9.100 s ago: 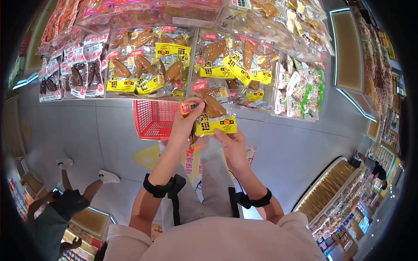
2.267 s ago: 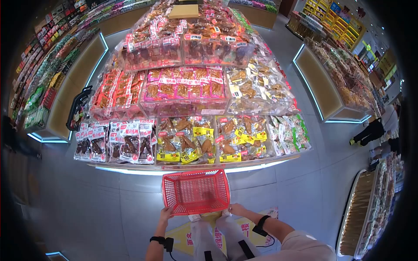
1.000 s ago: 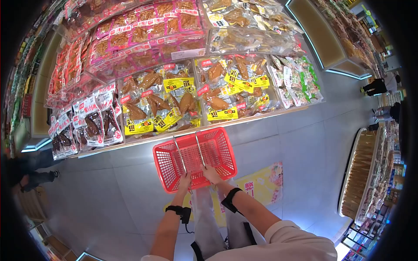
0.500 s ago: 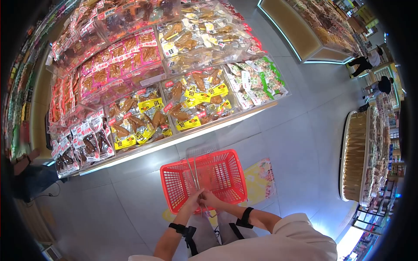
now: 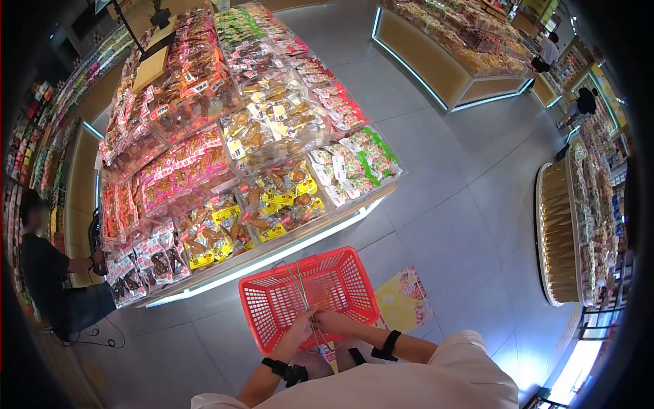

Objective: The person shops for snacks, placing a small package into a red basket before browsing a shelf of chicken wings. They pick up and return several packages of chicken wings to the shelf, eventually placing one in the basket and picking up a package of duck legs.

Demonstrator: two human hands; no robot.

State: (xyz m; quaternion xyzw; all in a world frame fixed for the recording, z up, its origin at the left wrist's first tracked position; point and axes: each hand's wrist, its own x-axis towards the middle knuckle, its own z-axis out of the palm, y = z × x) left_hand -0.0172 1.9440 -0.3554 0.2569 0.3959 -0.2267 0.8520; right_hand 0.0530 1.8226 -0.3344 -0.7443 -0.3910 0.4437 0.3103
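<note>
A red plastic shopping basket (image 5: pixel 349 315) hangs in front of my body, with slotted sides and nothing visible inside. Its thin metal handles (image 5: pixel 300 290) rise toward my grip. My left hand (image 5: pixel 300 328) is closed around the handles at the near side. Close against it, my right hand (image 5: pixel 330 322) is also closed on the handles, fingers curled and partly hidden. Ahead of the basket stands a display counter of packaged snacks, among them yellow-labelled packs (image 5: pixel 283 201) and green-and-white packs (image 5: pixel 354 163).
A round display stand (image 5: pixel 558 232) is on the right, another lit counter (image 5: pixel 463 75) at the far right. A person in dark clothes (image 5: pixel 51 273) sits at the left by cables. Two people are in the far right aisle. A colourful floor sticker (image 5: pixel 403 300) lies beside the basket.
The view has tilted up and shifted, so more of the snack counter and the person at left show. Both hands still hold the basket, which appears slightly lower and further left.
</note>
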